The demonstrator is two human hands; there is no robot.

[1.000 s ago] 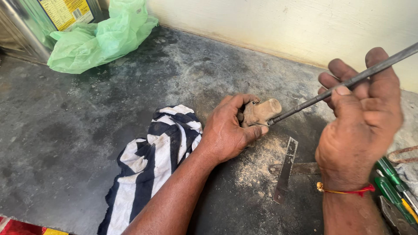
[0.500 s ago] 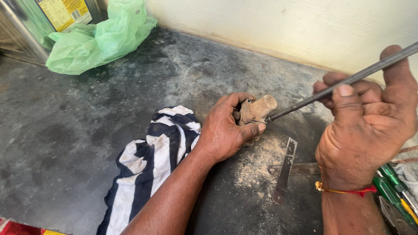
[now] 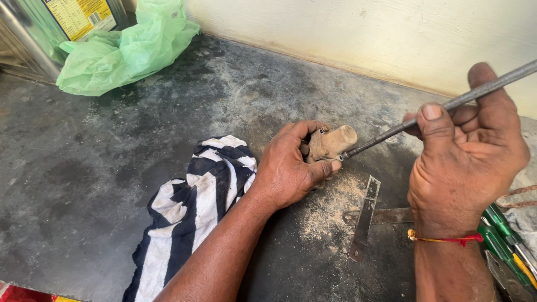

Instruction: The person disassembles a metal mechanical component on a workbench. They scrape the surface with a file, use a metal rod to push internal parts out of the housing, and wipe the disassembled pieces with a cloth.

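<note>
Head view: a dark, dusty stone slab (image 3: pixel 112 168) runs up to a pale wall (image 3: pixel 363 33). At the far left corner sits a metal tin (image 3: pixel 33 33) with a crumpled green plastic bag (image 3: pixel 123 50) against it. A navy-and-white striped cloth (image 3: pixel 190 212) lies on the slab under the left forearm. The right hand (image 3: pixel 467 162), a red and yellow thread round its wrist, is clenched around a long grey round file (image 3: pixel 436 109), thumb laid on top of the shaft; the file slants down to the left and its tip meets the workpiece. The left hand (image 3: pixel 288 170) grasps that workpiece, a small tan wooden piece (image 3: pixel 330 144) with a rounded stub end, pinning it to the slab near the middle of the scene, thumb and fingers wrapped round its near side. Pale sawdust (image 3: pixel 324 212) lies just below it. Beside the dust two flat metal strips (image 3: pixel 363 221) lie crossed. Green-handled screwdrivers (image 3: pixel 503 235) rest at the right edge.
</note>
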